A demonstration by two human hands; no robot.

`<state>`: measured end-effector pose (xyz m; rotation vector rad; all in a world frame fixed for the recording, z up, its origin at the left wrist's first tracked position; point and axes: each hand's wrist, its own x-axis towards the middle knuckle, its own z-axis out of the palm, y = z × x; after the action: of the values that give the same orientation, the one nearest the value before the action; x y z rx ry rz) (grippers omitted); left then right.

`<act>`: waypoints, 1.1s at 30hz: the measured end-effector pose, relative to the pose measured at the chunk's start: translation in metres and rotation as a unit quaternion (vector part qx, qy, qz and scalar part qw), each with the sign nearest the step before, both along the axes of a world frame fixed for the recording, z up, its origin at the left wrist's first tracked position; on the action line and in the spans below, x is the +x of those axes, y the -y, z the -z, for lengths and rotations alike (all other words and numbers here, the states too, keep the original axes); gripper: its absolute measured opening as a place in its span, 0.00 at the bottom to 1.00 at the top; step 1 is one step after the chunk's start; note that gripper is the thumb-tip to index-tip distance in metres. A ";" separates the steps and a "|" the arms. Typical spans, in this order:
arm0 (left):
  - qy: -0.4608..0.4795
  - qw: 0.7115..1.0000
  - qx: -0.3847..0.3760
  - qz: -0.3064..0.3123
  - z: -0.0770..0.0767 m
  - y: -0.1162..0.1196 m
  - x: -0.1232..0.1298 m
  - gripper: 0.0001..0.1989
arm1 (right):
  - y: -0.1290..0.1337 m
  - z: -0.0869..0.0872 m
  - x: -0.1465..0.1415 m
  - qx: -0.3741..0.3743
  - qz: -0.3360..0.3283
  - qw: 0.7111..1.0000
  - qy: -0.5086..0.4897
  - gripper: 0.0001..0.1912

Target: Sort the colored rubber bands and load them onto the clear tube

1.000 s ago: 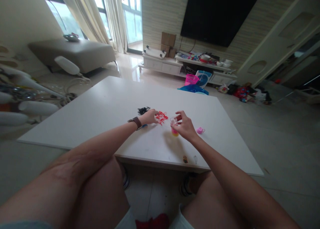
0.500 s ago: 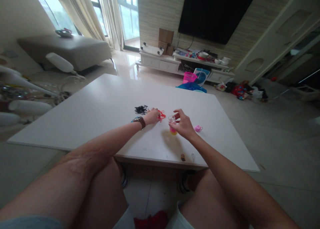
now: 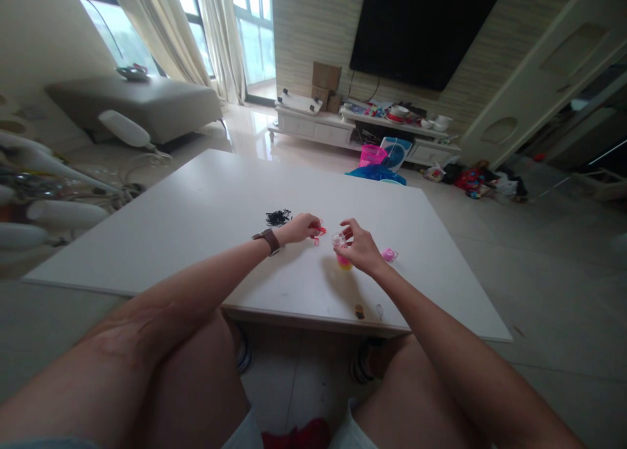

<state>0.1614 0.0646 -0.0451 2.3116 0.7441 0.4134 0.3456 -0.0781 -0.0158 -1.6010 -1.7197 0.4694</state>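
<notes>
My left hand, with a watch on its wrist, pinches some thin red bands just above the white table. A few more red bits lie under its fingertips. Beside it, my right hand is curled around a small clear jar, pink and yellow towards its bottom. The jar's open-looking clear top faces up between thumb and fingers. Left of the red bands is a loose pile of thin black bands. A small pink piece with a loop lies right of my right hand.
Near the front edge of the white table lie a small brown-and-black piece and a small clear piece. Beyond the far edge stand a pink basket and something blue. A white lamp-like fixture is at left.
My left hand has lifted slightly, closing its fingers on red bands and gathering them from the spread pile. My right hand still holds the jar in nearly the same place.
</notes>
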 end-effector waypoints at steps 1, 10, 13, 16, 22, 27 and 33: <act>0.021 1.000 -0.019 0.008 -0.006 0.003 -0.001 0.07 | 0.000 0.000 0.000 -0.003 -0.003 1.000 0.006 0.24; 0.038 0.997 0.030 0.057 -0.042 0.036 -0.003 0.06 | 0.003 -0.001 -0.006 -0.030 -0.022 0.998 0.048 0.24; 0.032 0.993 0.097 0.064 -0.047 0.043 -0.002 0.04 | 0.003 0.000 -0.008 -0.030 -0.030 0.998 0.050 0.25; 0.019 0.992 0.107 0.069 -0.051 0.048 -0.001 0.05 | 0.003 0.001 -0.010 -0.027 -0.035 0.998 0.051 0.24; 0.021 0.995 0.083 0.048 -0.056 0.052 -0.003 0.01 | 0.004 0.001 -0.011 -0.027 -0.039 0.998 0.048 0.25; 0.013 0.994 0.093 0.056 -0.055 0.049 -0.004 0.02 | 0.004 0.001 -0.011 -0.030 -0.035 0.997 0.054 0.24; 0.023 0.990 0.118 0.075 -0.055 0.050 -0.002 0.03 | 0.003 0.002 -0.011 -0.026 -0.041 0.998 0.045 0.24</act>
<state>0.1596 0.0145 0.0098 2.5499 0.5159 0.5071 0.3350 -0.0813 -0.0180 -1.6140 -1.8611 0.4915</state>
